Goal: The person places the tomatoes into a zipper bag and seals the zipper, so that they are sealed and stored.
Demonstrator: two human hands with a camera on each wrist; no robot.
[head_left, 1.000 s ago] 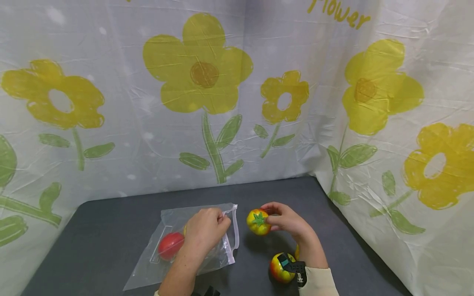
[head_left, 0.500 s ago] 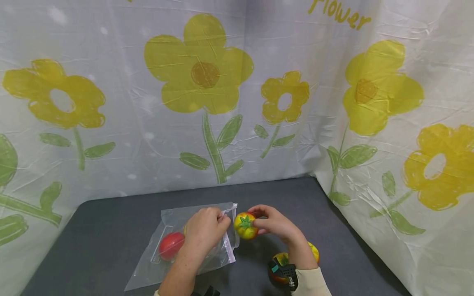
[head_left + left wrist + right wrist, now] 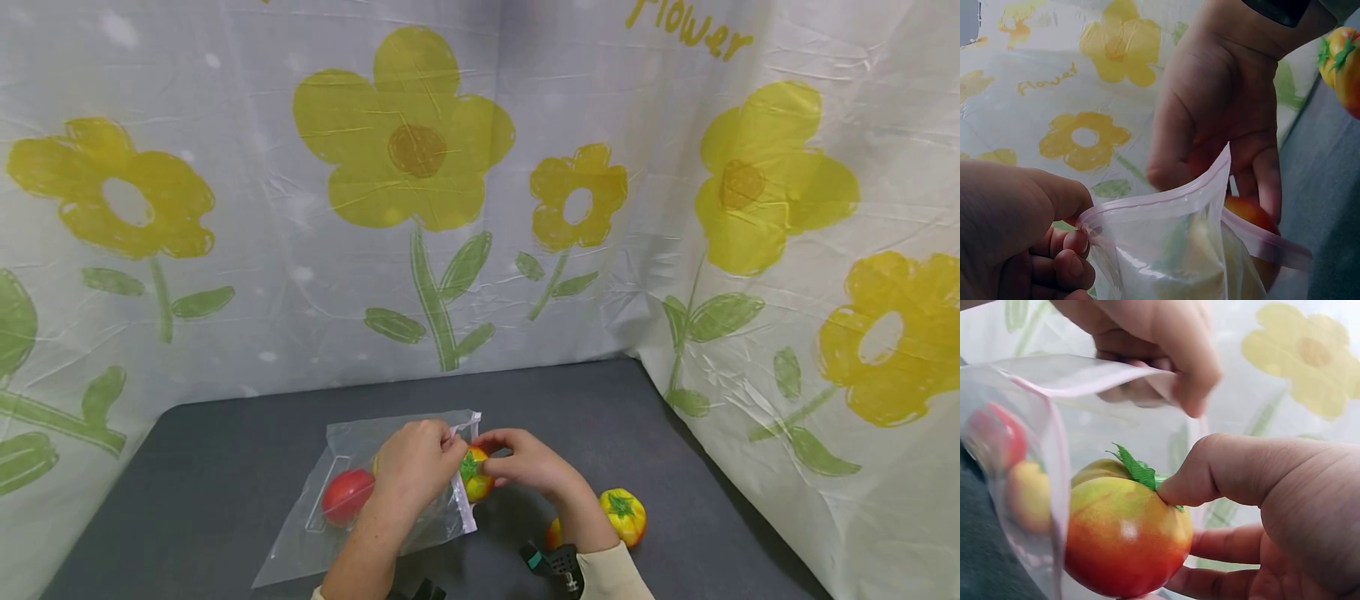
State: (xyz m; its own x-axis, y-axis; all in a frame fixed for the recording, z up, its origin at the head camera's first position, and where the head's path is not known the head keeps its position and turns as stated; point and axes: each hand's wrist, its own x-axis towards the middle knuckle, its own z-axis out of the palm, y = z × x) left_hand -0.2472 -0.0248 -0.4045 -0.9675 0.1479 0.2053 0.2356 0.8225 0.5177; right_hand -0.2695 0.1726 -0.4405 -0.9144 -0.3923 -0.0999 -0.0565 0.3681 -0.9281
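A clear zip bag [image 3: 300,542] with a pale pink zip edge lies on the dark table, its mouth facing right. My left hand [image 3: 416,467] pinches the upper edge of the mouth and holds it raised, as the left wrist view shows. My right hand [image 3: 532,462] holds a yellow-and-red artificial tomato [image 3: 1129,537] with a green leafy top, thumb by the leaves and fingers at its side. The tomato is at the bag's mouth, partly inside it. Further in the bag lie a red round fruit [image 3: 347,497] and a smaller yellow-orange one [image 3: 1030,497].
Another yellow-and-red artificial tomato [image 3: 622,517] sits on the table [image 3: 712,533] right of my right forearm. One more [image 3: 553,533] is mostly hidden behind that forearm. A white curtain [image 3: 262,250] with printed yellow flowers stands around the back and sides.
My right hand has moved left with the tomato, from beside the bag to its mouth. My left hand has stayed at the bag's edge. The tomato behind the right forearm has come into view.
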